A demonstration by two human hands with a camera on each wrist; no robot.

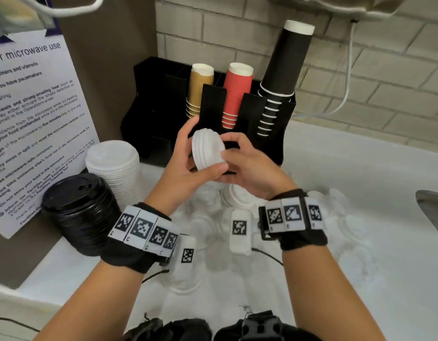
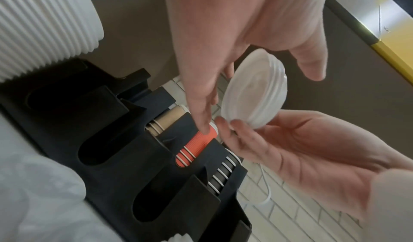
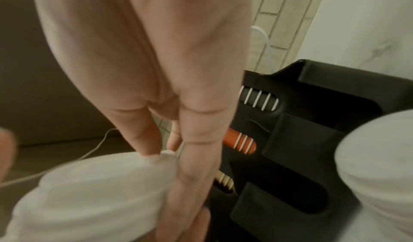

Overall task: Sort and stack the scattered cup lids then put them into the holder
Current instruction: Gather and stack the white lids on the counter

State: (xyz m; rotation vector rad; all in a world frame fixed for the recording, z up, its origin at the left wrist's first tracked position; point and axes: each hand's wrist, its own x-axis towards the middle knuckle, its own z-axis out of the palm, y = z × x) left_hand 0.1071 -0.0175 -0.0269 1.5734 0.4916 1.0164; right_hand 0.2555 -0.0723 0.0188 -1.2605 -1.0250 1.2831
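A small stack of white cup lids (image 1: 207, 150) stands on edge in the air in front of the black holder (image 1: 282, 112). My left hand (image 1: 186, 156) cups it from the left, fingers behind and thumb along its lower rim. My right hand (image 1: 240, 156) pinches its right edge. In the left wrist view the lids (image 2: 254, 90) sit between the left hand (image 2: 223, 51) and the right hand's fingertips (image 2: 234, 123). The right wrist view shows my right hand's fingers (image 3: 147, 139) on the blurred lids (image 3: 96, 184). More white lids (image 1: 237, 195) lie scattered on the counter below.
A tall white lid stack (image 1: 112, 166) and a black lid stack (image 1: 77, 207) stand at the left by a microwave notice (image 1: 36, 119). The holder carries tan (image 1: 198, 89), red (image 1: 237, 94) and black cups (image 1: 284, 65). A sink edge (image 1: 432, 207) lies at the right.
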